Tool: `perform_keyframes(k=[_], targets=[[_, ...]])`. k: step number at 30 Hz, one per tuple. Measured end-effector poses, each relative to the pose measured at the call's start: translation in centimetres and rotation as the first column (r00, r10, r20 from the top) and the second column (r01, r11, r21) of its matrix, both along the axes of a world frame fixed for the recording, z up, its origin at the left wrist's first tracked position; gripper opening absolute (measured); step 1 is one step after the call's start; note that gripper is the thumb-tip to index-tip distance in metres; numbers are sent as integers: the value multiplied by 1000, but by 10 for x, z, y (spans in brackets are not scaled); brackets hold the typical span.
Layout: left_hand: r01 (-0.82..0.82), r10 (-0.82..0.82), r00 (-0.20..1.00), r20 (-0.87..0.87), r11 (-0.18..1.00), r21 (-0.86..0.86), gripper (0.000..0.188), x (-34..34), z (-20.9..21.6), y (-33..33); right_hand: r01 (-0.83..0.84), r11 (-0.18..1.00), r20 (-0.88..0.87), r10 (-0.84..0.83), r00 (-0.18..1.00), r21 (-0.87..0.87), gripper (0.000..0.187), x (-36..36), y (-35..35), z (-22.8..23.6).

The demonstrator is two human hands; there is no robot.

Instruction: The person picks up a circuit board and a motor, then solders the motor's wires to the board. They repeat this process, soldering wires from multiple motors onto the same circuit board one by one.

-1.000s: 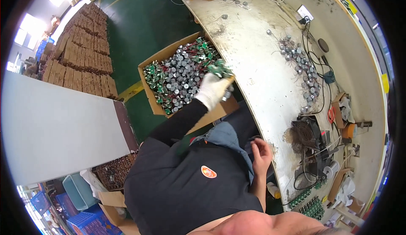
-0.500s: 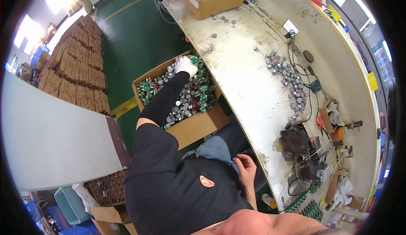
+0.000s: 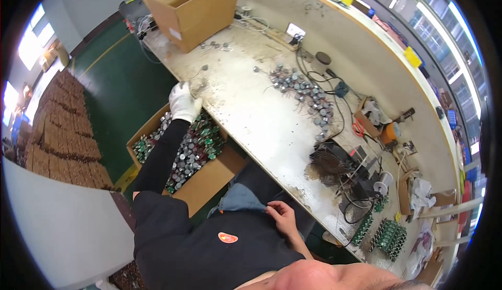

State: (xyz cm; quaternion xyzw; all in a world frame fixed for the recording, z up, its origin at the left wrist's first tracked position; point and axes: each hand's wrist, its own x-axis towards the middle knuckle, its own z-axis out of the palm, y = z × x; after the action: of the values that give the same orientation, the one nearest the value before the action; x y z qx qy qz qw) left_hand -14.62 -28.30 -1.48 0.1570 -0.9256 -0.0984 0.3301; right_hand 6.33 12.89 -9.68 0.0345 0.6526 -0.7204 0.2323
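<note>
My left hand [image 3: 184,103], in a white glove, is above the far end of an open cardboard box [image 3: 201,189], beside the workbench edge. I see its back; its fingertips bend out of sight, and I cannot tell whether anything is in them. Small round silver parts [image 3: 191,159] and green circuit boards [image 3: 212,142] fill the box, with dark red wires among them. My bare right hand [image 3: 282,218] is at my lap, next to blue denim cloth [image 3: 238,198]. Its thumb and fingers are drawn together; anything between them is too small to make out.
On the white workbench [image 3: 251,128] lie a scattered pile of silver round parts [image 3: 308,94], a black fan [image 3: 332,157], a solder spool [image 3: 384,182] and green boards [image 3: 389,235]. A large cardboard box [image 3: 201,18] stands at its far end. Stacked brown trays [image 3: 63,133] are at left.
My gloved left hand has risen from the parts inside the box to the workbench edge. My right hand stays at my lap. The view has turned, bringing more of the workbench in.
</note>
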Motion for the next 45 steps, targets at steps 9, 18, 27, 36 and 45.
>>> perform_keyframes(k=[9,18,27,36,45], targets=[[355,-400,813,423,917,183,70,-160,-42,123,-43,985,-150,69,986,167,20,11,13,2],[32,-117,903,413,978,208,82,-229,-31,202,430,899,-48,-428,903,83,19,94,72,-31],[476,-514,846,142,848,232,84,-296,-59,205,580,806,146,-592,793,116,19,107,76,-37],[738,-722,597,349,665,113,52,-255,-35,252,552,825,243,-565,789,123,19,83,70,-37],[694,-707,666,236,704,152,58,-121,-32,262,487,866,283,-499,819,116,18,74,78,-47]])
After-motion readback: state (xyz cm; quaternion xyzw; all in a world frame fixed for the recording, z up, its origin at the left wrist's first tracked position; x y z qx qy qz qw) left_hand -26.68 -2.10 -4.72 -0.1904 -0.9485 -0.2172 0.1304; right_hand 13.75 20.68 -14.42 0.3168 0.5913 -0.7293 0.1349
